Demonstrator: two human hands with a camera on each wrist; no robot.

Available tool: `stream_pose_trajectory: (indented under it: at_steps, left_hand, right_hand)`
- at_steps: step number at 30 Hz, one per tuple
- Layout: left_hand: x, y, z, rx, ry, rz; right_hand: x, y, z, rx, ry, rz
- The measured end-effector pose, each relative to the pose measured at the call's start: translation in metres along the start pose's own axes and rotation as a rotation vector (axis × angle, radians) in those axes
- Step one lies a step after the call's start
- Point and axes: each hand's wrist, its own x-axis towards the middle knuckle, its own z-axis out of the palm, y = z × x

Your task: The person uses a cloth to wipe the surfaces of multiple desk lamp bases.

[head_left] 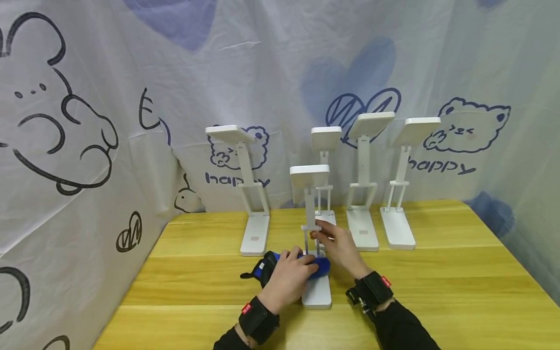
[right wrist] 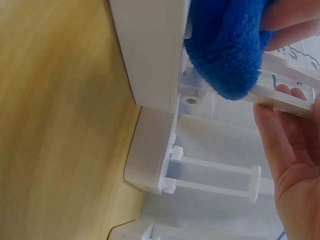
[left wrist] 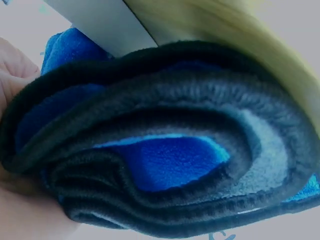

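- A person's left hand (head_left: pixel 286 277) gripped a blue cloth (head_left: pixel 323 266) between curled fingers and thumb, pressing it to the foot of a near white stand (head_left: pixel 309 209).
- The right hand (head_left: pixel 343 250) held the same stand by its slim struts, fingers closed in from the right side, just above the cloth.
- The cloth lay across the stand's base, its dark-edged bulk spilling out to the left beneath the left hand (the left wrist view showed layer upon layer of black trim, though, in that blurred close-up, it was hard to say whether they were folded or merely bunched).
- The near stand stood upright on a wooden table (head_left: pixel 175 291), its flat head tilted above both hands.
- Four more white stands lined the rear: a left stand (head_left: pixel 245 163), a middle stand (head_left: pixel 325 138) partly hidden behind the near one, a tall stand (head_left: pixel 363 160) and a right stand (head_left: pixel 401 165).
- Black bands circled both wrists, below a pale backdrop (head_left: pixel 271 58) printed with hearts, cartoon animals and the word "happy".
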Motion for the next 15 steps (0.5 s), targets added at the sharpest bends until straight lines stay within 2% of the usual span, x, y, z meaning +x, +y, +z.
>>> stream_pose_trajectory:
  at_steps: [9, 15]
  left_hand:
    - [-0.003, 0.002, -0.011, -0.107, -0.069, 0.131]
    - [-0.006, 0.002, -0.018, -0.227, -0.131, 0.158]
  right_hand:
    - [-0.001, 0.001, 0.000, -0.006, 0.013, -0.031]
    - [-0.001, -0.003, 0.001, -0.005, 0.019, -0.027]
